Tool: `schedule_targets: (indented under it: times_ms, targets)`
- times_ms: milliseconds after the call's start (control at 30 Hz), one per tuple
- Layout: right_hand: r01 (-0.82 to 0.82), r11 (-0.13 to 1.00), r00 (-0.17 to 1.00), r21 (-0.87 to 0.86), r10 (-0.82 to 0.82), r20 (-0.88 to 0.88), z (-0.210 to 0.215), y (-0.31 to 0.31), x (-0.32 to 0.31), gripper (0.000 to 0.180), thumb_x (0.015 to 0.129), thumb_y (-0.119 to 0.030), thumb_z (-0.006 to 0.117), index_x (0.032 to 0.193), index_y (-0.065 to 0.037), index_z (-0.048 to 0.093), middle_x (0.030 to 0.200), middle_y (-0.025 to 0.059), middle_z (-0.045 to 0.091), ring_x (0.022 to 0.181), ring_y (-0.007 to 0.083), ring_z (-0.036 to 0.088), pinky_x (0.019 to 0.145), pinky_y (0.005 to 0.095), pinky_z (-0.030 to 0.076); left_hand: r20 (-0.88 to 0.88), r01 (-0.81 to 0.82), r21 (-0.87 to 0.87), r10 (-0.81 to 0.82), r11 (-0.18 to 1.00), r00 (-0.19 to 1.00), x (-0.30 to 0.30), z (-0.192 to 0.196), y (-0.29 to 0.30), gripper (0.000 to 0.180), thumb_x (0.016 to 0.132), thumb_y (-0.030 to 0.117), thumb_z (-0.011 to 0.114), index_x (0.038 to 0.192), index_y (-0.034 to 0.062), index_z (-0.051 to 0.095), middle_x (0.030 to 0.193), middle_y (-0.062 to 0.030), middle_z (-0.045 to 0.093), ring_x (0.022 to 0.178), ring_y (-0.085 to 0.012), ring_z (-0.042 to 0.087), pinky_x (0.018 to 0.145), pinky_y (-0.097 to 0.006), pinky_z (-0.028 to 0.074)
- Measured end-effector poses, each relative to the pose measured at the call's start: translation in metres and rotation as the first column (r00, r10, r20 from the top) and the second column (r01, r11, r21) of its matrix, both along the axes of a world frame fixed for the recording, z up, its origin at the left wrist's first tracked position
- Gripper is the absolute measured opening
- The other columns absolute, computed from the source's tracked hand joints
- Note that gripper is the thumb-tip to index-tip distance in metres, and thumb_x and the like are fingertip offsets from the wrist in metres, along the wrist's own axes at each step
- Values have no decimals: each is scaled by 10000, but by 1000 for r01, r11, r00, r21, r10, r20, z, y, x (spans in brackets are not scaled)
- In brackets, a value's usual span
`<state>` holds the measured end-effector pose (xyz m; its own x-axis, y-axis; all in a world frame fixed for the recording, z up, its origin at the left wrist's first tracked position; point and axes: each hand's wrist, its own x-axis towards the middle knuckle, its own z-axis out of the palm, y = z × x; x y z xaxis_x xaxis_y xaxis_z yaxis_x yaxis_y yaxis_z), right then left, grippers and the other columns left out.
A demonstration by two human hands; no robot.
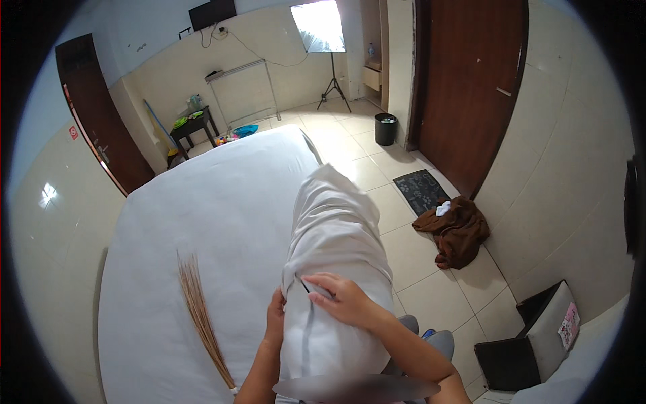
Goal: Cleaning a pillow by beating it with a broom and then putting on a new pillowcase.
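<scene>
A long white pillow (336, 236) in a white cover lies in front of me along the right side of the bed, its fabric bunched into folds toward the far end. Across its top, my right hand (344, 301) rests with thumb and fingers apart, the fingertips beside a short dark slit in the cover. My left hand (276, 310) holds the pillow's left side; some of its fingers are hidden against the cloth. To the left, a broom of thin sticks (198, 313) lies on the white-sheeted bed (148, 269).
Right of the bed, a brown cloth (461, 232) lies near a dark doormat (420, 192). Beyond stand a black bin (385, 129) and a lamp on a tripod (319, 27). A small black table (192, 124) is at the back left; a black-and-grey chair-like object (518, 357) stands near right.
</scene>
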<state>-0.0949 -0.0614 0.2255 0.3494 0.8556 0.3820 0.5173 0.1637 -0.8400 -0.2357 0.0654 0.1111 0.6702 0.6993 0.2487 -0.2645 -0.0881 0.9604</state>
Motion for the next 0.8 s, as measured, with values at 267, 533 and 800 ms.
schedule_targets:
  times_ms: [267, 533, 800]
  targets:
    - [579, 789, 713, 208, -613, 341, -65, 55, 56, 261, 757, -95, 591, 1018, -78, 579, 1036, 124, 573, 945, 267, 545, 887, 414, 379, -169, 101, -283, -153, 954, 974, -14, 27, 40, 163, 930, 146, 462, 1063, 54, 483, 847, 13, 534, 785, -59, 480, 734, -213, 399]
    - [475, 879, 856, -25, -456, 245, -67, 40, 38, 164, 828, -214, 571, 816, -51, 551, 755, 154, 586, 731, 322, 574, 710, 439, 410, -364, 39, 33, -24, 999, 931, 4, 61, 53, 395, 823, 74, 554, 1193, 93, 417, 880, -13, 496, 805, -97, 441, 700, -220, 394]
    - [298, 948, 935, 115, -314, 164, -57, 14, 10, 146, 800, -149, 582, 890, -38, 551, 761, 181, 570, 730, 375, 566, 646, 422, 452, -548, 427, 24, -345, 904, 762, -30, 81, 65, 427, 763, -2, 551, 1179, 13, 459, 984, -8, 520, 885, -67, 470, 809, -201, 404]
